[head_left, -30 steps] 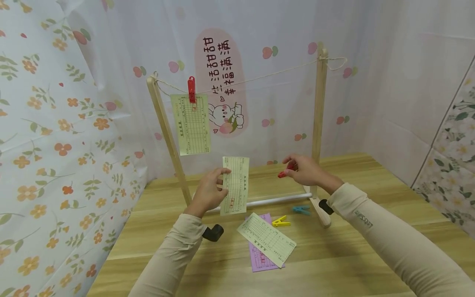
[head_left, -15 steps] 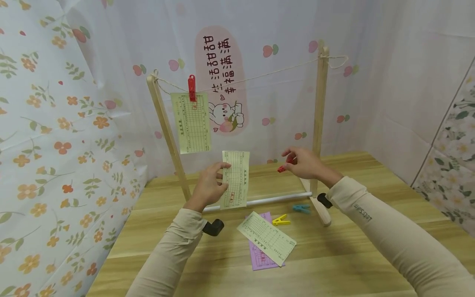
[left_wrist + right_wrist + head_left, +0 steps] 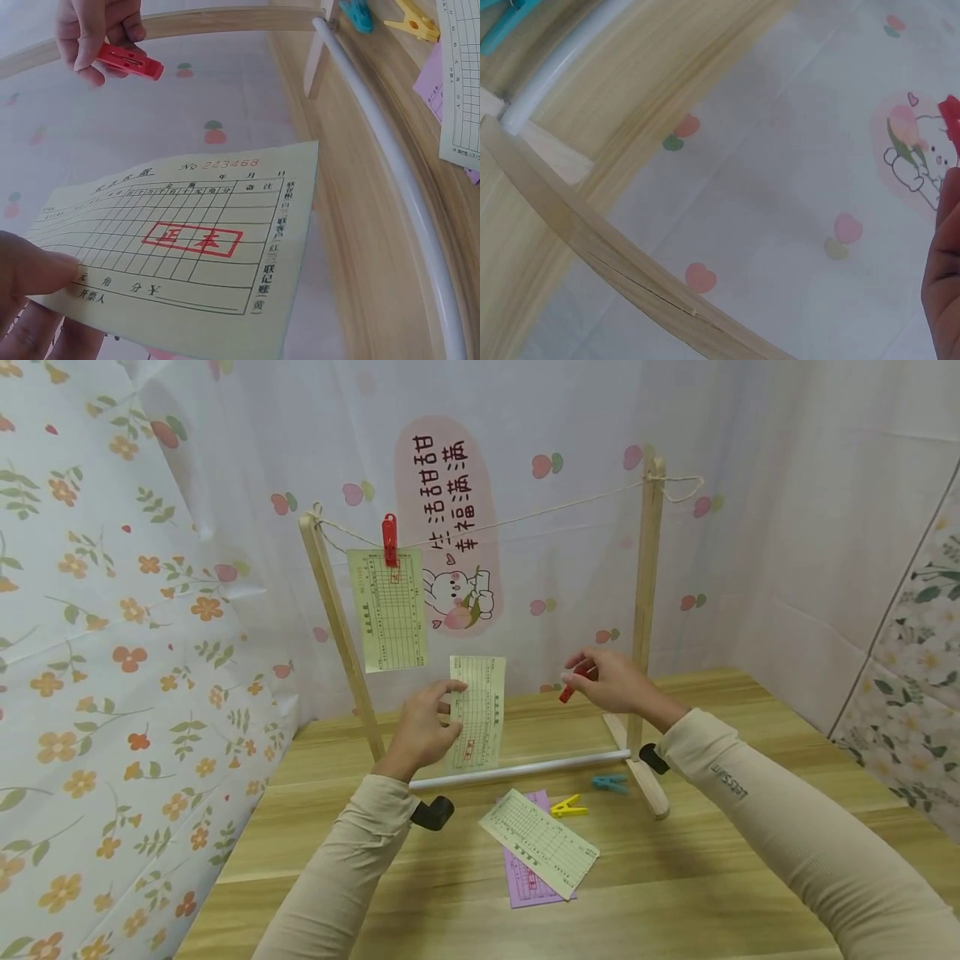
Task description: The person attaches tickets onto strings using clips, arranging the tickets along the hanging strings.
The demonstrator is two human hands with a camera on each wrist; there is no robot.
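My left hand (image 3: 426, 728) pinches a pale yellow receipt slip (image 3: 480, 714) by its left edge, thumb on the near face; its red stamp shows large in the left wrist view. Farther right, my right hand (image 3: 611, 683) holds a red clothespin (image 3: 567, 692) between thumb and fingers, apart from the slip. Above them a string (image 3: 555, 510) runs between two wooden posts. From its left part hangs another yellow receipt slip (image 3: 390, 618), with a red clothespin (image 3: 390, 539) at its top edge.
On the table (image 3: 420, 893) a yellow slip (image 3: 542, 843) lies across purple slips (image 3: 525, 893). Close by are a yellow clothespin (image 3: 568, 807) and a blue clothespin (image 3: 610, 783). A white bar (image 3: 555, 766) joins the stand's wooden posts (image 3: 647, 602) low down.
Both hands have risen slightly, carrying the slip and the red clothespin upward. The clothespin in my right hand now points more steeply down. The hanging slip stays on the string.
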